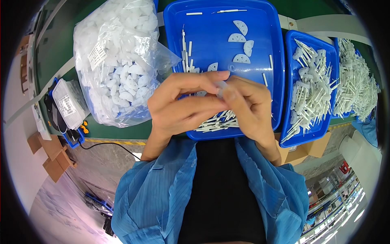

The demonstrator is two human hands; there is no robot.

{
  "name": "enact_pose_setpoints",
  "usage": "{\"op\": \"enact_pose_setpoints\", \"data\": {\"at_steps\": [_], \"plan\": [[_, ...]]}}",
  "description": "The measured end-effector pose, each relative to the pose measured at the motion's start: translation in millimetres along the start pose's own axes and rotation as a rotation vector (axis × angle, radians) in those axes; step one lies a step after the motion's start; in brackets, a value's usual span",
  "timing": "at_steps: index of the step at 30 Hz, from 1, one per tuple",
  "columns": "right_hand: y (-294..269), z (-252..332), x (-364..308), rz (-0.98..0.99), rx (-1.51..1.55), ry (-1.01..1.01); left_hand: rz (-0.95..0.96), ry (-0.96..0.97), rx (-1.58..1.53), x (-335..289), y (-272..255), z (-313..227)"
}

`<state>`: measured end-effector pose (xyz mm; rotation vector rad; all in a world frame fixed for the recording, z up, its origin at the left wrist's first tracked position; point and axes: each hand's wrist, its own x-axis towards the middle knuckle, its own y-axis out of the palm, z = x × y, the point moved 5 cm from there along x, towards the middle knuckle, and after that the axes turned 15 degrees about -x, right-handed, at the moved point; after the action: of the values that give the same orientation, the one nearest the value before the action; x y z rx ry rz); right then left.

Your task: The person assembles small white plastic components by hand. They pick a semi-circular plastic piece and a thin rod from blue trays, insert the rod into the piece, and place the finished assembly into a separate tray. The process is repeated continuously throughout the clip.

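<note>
My left hand [178,101] and my right hand [254,103] meet above the near part of a large blue tray [260,10]. Between their fingertips is a small translucent white plastic piece [222,88], pinched from both sides and mostly covered by my fingers. Its exact shape is hidden. Beyond my hands, several flat white half-round plastic pieces [241,59] with small holes lie in the tray. A heap of thin white sticks [219,122] lies below my hands, and more sticks [190,49] lie along the tray's left side.
To the left stands a big clear bag [118,97] full of white plastic pieces. A smaller blue tray [289,53] at the right holds white sticks with pieces on them; another stick pile [355,81] lies beyond. At far left are a white labelled pack [69,103] and orange bits [84,127].
</note>
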<state>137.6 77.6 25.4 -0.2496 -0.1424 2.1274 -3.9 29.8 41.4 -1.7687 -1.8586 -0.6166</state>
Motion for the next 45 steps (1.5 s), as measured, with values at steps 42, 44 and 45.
{"op": "enact_pose_setpoints", "data": {"at_steps": [42, 44, 45], "plan": [[26.2, -18.4, -20.8, 0.345, -0.998, -0.400, -0.558, -0.336, -0.494, -11.7, -24.7, 17.5], [19.3, -13.4, -17.2, 0.292, -0.945, -0.426, -0.549, -0.416, -0.491, -18.0, -23.8, 26.2], [15.2, -8.4, -14.1, 0.247, -0.870, -0.414, -0.537, -0.451, -0.501, -20.8, -23.2, 29.5]]}}
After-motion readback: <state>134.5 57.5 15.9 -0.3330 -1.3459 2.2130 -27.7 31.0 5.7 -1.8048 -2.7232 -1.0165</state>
